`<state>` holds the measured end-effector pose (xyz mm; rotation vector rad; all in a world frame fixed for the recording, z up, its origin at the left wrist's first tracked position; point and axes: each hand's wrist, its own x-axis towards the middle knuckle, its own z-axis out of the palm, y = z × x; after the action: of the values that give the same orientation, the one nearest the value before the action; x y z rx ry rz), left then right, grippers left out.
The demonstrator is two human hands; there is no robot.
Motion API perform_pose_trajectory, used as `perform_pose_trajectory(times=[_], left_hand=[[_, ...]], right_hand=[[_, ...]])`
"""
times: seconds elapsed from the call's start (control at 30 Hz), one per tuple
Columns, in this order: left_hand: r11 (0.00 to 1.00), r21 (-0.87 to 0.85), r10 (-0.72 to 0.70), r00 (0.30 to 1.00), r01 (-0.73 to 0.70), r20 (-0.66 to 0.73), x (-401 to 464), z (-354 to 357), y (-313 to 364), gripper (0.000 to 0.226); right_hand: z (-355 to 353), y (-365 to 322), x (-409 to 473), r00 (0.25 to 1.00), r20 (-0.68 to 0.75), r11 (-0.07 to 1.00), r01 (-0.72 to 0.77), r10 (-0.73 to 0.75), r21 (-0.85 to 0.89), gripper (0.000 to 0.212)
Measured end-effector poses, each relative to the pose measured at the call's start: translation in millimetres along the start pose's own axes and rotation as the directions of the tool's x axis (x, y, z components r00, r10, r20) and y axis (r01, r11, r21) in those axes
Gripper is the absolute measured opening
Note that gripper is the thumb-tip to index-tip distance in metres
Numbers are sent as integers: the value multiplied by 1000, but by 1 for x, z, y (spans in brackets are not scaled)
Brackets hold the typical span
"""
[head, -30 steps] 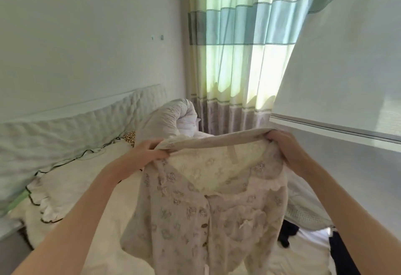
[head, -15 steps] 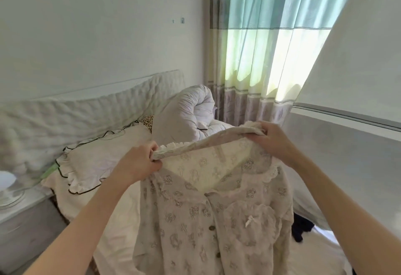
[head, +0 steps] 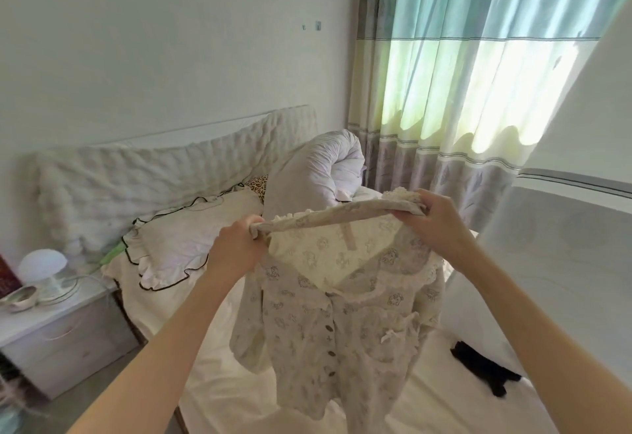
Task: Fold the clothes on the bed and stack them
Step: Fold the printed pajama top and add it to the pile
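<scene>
Cream floral button-front pyjama top (head: 328,327) aloft over the white-sheeted bed (head: 219,365); left hand (head: 236,249) and right hand (head: 434,221) each pinching a shoulder

A plain pale wall (head: 154,40) fills the upper left of the frame. At upper right, a striped curtain (head: 478,74) in teal, pale green and grey glows with sunlight. Below the wall runs a quilted white headboard (head: 154,173). At lower left stands a white nightstand (head: 65,341) bearing a small domed lamp (head: 42,262).
</scene>
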<state>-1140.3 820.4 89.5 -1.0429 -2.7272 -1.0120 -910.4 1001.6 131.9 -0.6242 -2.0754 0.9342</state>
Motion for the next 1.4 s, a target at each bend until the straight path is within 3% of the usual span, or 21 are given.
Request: perform_pose_trajectory(times=[0.1,0.23,0.33,0.47,0.53,0.63,0.7,0.8,0.87,0.97,1.03,1.1,1.23,1.3,1.4], left_hand=[[988,-138,85,990,-69,112,0,1,-3,28],[955,-165,247,969,-246,-15,-2,4,-6,30],[937,-241,252,967,-253,-35,-1,6,-2,22],[913,-378,252,939,-152,232,-4,6,-2,33],[884,-454,303,874,-110,380,-7,5,-7,15],[858,-508,359,790,-69,498,-14,9,-7,16],[913,-374,320,857,-165,403,-13,21,-3,21],[966,-144,221,974,-212,45,-5,33,0,4],[974,-116,181,977,-194,-112,-2,32,0,14],[983,-33,167,956,-180,-241,-4,26,0,20],[973,-27,222,963,-229,-152,-4,23,-2,23],[933,-245,280,959,-262,40,-4,22,-2,35],[870,-491,232,919,-49,320,-17,21,4,22],[803,-594,279,858,37,430,-26,15,8,11],[774,-627,417,674,88,609,-35,-3,9,48]], right_hand=[[2,8,-1,998,-23,998,-55,56,27,18],[-1,10,3,995,-28,993,-90,93,76,12],[-2,2,8,997,-34,991,-58,62,117,9],[-9,-7,11,996,-84,985,-22,36,170,15],[-13,-7,9,995,-91,986,-21,37,164,16],[-16,-6,6,993,-102,988,-47,62,149,15],[-16,-6,5,993,-98,992,-60,71,111,12],[-15,-7,4,998,-47,997,-40,37,-61,16],[-17,-6,1,1000,3,988,5,-5,-154,19],[-23,1,-5,993,117,949,31,6,-313,11],[-26,11,-10,989,140,931,5,50,-365,16],[-28,19,-13,992,95,945,-48,83,-323,22],[-31,29,-14,992,-20,977,-124,122,-173,23],[-35,31,-15,985,-42,980,-169,166,-100,21],[-41,35,-18,974,-34,975,-223,224,21,18]])
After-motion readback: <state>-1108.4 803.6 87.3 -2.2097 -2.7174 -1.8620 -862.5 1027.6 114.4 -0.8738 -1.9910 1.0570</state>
